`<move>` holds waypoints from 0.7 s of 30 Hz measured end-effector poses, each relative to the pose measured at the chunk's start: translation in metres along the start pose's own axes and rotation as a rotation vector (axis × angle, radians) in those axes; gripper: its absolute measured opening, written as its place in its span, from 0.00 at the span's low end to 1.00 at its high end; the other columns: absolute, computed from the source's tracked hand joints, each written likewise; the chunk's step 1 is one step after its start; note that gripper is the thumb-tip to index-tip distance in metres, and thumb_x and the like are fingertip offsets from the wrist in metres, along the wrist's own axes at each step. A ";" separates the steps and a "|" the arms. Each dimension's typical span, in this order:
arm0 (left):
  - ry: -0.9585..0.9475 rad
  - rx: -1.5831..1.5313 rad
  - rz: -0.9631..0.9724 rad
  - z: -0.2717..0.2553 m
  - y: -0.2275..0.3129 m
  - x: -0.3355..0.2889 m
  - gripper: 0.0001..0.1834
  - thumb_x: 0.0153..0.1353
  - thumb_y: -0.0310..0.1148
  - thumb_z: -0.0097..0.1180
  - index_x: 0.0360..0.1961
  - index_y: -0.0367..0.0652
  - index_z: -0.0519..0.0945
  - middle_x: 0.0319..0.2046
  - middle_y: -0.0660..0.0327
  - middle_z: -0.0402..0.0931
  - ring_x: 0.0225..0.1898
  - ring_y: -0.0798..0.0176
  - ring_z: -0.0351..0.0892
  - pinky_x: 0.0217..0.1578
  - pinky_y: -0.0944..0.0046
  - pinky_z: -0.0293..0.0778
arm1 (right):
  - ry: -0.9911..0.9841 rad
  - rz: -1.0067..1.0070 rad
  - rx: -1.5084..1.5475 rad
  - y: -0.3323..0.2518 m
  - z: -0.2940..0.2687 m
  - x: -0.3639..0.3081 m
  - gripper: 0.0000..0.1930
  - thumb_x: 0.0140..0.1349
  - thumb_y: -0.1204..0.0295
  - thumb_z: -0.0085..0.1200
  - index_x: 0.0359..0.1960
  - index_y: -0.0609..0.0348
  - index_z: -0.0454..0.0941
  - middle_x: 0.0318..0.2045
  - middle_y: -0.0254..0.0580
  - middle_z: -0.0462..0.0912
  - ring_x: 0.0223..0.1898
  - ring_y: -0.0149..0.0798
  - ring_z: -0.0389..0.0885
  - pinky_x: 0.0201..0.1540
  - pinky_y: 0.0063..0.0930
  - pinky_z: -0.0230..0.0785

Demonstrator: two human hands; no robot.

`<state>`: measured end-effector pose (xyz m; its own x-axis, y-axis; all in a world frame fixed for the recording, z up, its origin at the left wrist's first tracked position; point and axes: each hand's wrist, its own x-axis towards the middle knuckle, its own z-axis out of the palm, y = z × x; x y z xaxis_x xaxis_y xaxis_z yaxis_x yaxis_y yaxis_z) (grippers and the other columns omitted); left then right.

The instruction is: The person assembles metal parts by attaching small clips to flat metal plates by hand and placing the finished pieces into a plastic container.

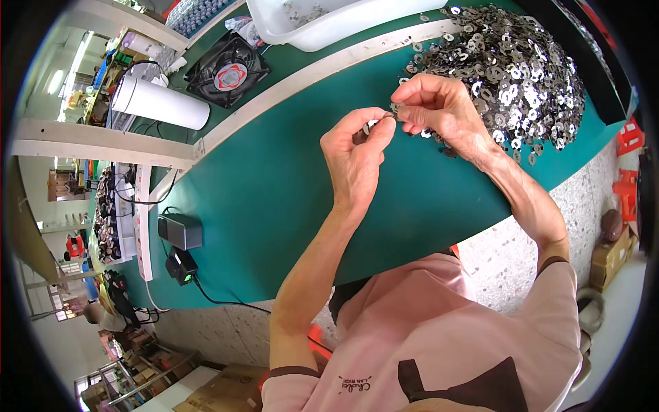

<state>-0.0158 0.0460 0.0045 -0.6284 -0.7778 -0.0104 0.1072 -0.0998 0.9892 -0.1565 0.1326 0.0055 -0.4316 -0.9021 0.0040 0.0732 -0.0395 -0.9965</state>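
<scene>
Over the green tabletop (254,206), my two hands meet fingertip to fingertip. My left hand (352,161) is closed in a pinch round a few small flat metal pieces (371,126), partly hidden by the thumb and fingers. Thumb and forefinger of my right hand (449,120) pinch another small metal piece (396,108) just beside the left fingertips. Right behind my right hand spreads a large heap of shiny flat metal pieces (525,79), each with a hole; a few loose ones lie along its near edge.
A pale wooden rail (309,77) runs along the table's far side. Beyond it are a white plastic tub (316,34), a black fan (230,69) and a white cylinder (161,103). Two black boxes, a larger one (180,231) and a corded adapter (181,266), stand at the left.
</scene>
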 end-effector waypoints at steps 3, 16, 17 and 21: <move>-0.006 -0.023 -0.066 -0.002 0.001 0.003 0.06 0.54 0.22 0.59 0.33 0.33 0.79 0.20 0.66 0.71 0.15 0.80 0.58 0.15 0.76 0.49 | -0.053 -0.004 -0.016 -0.006 0.005 -0.002 0.06 0.57 0.80 0.55 0.36 0.64 0.78 0.27 0.35 0.79 0.27 0.25 0.75 0.32 0.18 0.70; -0.060 -0.035 -0.007 -0.005 -0.005 0.004 0.06 0.54 0.22 0.59 0.34 0.35 0.79 0.19 0.68 0.69 0.15 0.80 0.57 0.15 0.77 0.49 | -0.104 0.001 -0.162 -0.011 0.000 -0.003 0.03 0.56 0.76 0.56 0.30 0.64 0.78 0.24 0.35 0.79 0.25 0.26 0.75 0.30 0.20 0.69; -0.058 -0.038 -0.010 -0.005 -0.003 0.003 0.06 0.54 0.22 0.59 0.34 0.35 0.79 0.19 0.68 0.69 0.15 0.80 0.57 0.15 0.77 0.49 | -0.099 0.017 -0.110 -0.010 -0.001 -0.002 0.04 0.56 0.76 0.57 0.30 0.63 0.78 0.24 0.36 0.79 0.26 0.26 0.76 0.30 0.20 0.70; -0.046 -0.120 -0.069 -0.007 0.001 0.005 0.08 0.53 0.22 0.59 0.36 0.33 0.79 0.21 0.66 0.71 0.15 0.80 0.57 0.15 0.76 0.49 | -0.092 0.086 0.029 -0.011 -0.007 0.000 0.06 0.56 0.72 0.58 0.32 0.61 0.79 0.26 0.36 0.80 0.27 0.27 0.77 0.34 0.21 0.71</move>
<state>-0.0138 0.0380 0.0046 -0.6721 -0.7373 -0.0684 0.1519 -0.2277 0.9618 -0.1635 0.1355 0.0163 -0.3379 -0.9384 -0.0727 0.1332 0.0288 -0.9907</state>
